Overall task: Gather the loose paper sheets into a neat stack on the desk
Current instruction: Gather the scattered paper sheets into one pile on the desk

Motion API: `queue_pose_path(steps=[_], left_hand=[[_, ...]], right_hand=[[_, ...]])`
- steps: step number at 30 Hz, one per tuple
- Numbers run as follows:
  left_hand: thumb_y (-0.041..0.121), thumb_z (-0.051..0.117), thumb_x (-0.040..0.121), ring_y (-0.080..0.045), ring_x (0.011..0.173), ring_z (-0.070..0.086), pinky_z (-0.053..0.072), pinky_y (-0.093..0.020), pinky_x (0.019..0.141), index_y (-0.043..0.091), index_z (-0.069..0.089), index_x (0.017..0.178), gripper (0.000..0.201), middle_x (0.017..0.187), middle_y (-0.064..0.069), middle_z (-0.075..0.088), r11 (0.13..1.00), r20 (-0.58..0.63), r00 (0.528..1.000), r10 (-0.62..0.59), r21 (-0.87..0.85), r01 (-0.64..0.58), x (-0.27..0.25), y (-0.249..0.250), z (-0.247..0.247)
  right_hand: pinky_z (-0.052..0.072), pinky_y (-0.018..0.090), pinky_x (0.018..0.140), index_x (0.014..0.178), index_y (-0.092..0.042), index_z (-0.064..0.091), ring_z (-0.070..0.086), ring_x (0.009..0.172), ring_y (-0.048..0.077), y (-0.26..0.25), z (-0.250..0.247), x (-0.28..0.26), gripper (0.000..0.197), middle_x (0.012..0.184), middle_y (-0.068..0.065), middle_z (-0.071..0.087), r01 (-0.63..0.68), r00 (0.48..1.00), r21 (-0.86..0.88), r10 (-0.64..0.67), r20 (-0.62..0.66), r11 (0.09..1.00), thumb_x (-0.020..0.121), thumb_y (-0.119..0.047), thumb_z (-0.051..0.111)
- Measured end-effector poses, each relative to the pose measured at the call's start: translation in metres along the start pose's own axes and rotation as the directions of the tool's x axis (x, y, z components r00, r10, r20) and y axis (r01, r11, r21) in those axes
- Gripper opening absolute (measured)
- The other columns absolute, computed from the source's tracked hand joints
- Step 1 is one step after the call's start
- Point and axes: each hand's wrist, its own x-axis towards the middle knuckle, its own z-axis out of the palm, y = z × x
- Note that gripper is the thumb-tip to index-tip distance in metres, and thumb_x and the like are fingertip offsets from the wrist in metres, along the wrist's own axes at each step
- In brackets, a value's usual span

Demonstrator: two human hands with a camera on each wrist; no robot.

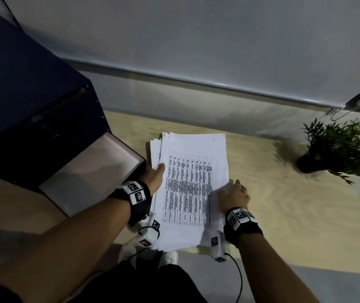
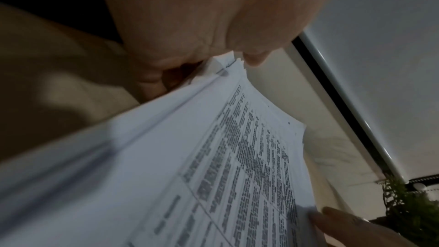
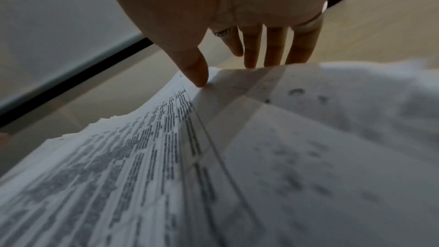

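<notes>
A stack of white paper sheets [image 1: 193,189], its top sheet printed with a table, lies on the light wooden desk [image 1: 284,215]; the edges of the sheets are uneven at the far left corner. My left hand [image 1: 156,171] grips the stack's left edge, thumb [image 2: 254,59] on top and fingers [image 2: 152,82] underneath. My right hand [image 1: 232,191] holds the right edge, where a sheet [image 3: 308,119] curls up. Its thumb [image 3: 199,80] presses on the paper and its straight fingers [image 3: 273,48] reach behind the raised edge.
A dark blue box [image 1: 43,106] with a pale open side stands close to the left of the stack. A small potted plant [image 1: 336,149] sits at the right rear. A grey wall with a rail [image 1: 196,84] runs behind the desk.
</notes>
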Motion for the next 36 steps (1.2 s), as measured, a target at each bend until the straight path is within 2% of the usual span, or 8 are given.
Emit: queue_pose_path(steps=[4,7,12,19,24,28,32,36], left_hand=[[0.063,0.04,0.091,-0.034,0.134,0.044,0.039,-0.035,0.103,0.011,0.017,0.151,0.082,0.154,-0.013,0.035,0.995,0.047,0.998,-0.033,0.092,0.029,-0.003,0.003,0.008],[0.048,0.043,0.096,-0.035,0.119,0.056,0.046,-0.034,0.089,-0.001,0.034,0.143,0.068,0.139,-0.022,0.049,0.989,0.021,0.999,0.033,0.14,-0.035,0.002,0.011,-0.002],[0.038,0.041,0.098,-0.018,0.055,0.053,0.036,-0.021,0.029,-0.012,0.05,0.124,0.057,0.089,-0.017,0.057,0.961,0.029,0.997,0.072,0.265,-0.078,0.002,0.021,-0.011],[0.043,0.042,0.097,-0.026,0.099,0.057,0.041,-0.025,0.064,-0.007,0.041,0.124,0.057,0.115,-0.017,0.053,0.968,0.062,0.996,-0.059,0.249,0.041,0.006,0.011,0.007],[0.041,0.045,0.095,-0.037,0.117,0.051,0.047,-0.034,0.078,-0.004,0.027,0.14,0.066,0.135,-0.02,0.044,0.964,0.039,0.999,-0.004,0.267,-0.007,0.008,0.025,0.004],[0.04,0.045,0.095,-0.039,0.128,0.038,0.041,-0.039,0.1,-0.001,0.02,0.141,0.067,0.144,-0.025,0.031,0.962,0.041,0.998,0.05,0.266,-0.059,0.01,0.042,0.007],[0.033,0.044,0.097,-0.04,0.122,0.044,0.039,-0.039,0.094,-0.004,0.032,0.131,0.052,0.135,-0.024,0.04,0.96,0.007,0.996,0.087,0.265,-0.086,0.013,0.045,0.002],[0.039,0.052,0.088,-0.035,0.11,0.057,0.05,-0.04,0.09,-0.001,0.043,0.124,0.055,0.128,-0.016,0.055,0.981,0.004,0.994,0.11,0.16,-0.109,0.02,0.034,0.006]], right_hand=[[0.047,0.036,0.097,0.123,-0.013,0.055,0.058,0.113,0.034,-0.024,-0.003,0.005,0.051,0.128,0.017,0.058,0.148,0.974,-0.035,-0.14,0.18,0.988,0.083,-0.045,0.047],[0.047,0.037,0.094,0.123,-0.004,0.05,0.058,0.115,0.037,-0.029,-0.01,0.012,0.042,0.128,0.021,0.057,0.087,0.985,-0.075,-0.075,0.159,0.993,0.09,-0.031,0.048],[0.052,0.04,0.088,0.113,-0.007,0.061,0.062,0.107,0.04,-0.026,-0.019,0.029,0.038,0.118,0.023,0.063,-0.002,0.999,0.043,0.0,0.042,0.999,0.095,-0.037,0.045],[0.059,0.038,0.074,0.096,0.005,0.068,0.071,0.084,0.037,-0.003,-0.006,0.027,0.052,0.091,0.025,0.071,-0.117,0.984,0.14,0.095,0.153,0.983,0.092,-0.044,0.049],[0.044,0.039,0.096,0.116,0.002,0.058,0.056,0.116,0.039,-0.018,-0.02,0.034,0.035,0.125,0.026,0.059,0.058,0.997,0.048,-0.061,0.048,0.997,0.098,-0.02,0.039],[0.046,0.035,0.091,0.125,-0.006,0.051,0.055,0.116,0.04,-0.033,-0.013,0.054,0.038,0.127,0.022,0.058,0.194,0.974,0.102,-0.204,0.101,0.976,0.094,-0.027,0.048],[0.041,0.035,0.106,0.141,-0.01,0.039,0.048,0.129,0.035,-0.03,-0.005,0.067,0.051,0.145,0.019,0.045,0.119,0.986,0.222,-0.142,0.091,0.968,0.093,-0.023,0.045],[0.034,0.038,0.113,0.147,-0.016,0.03,0.043,0.135,0.033,-0.031,0.015,0.055,0.081,0.137,0.007,0.047,0.061,0.967,0.43,-0.16,0.2,0.901,0.084,-0.062,0.05]])
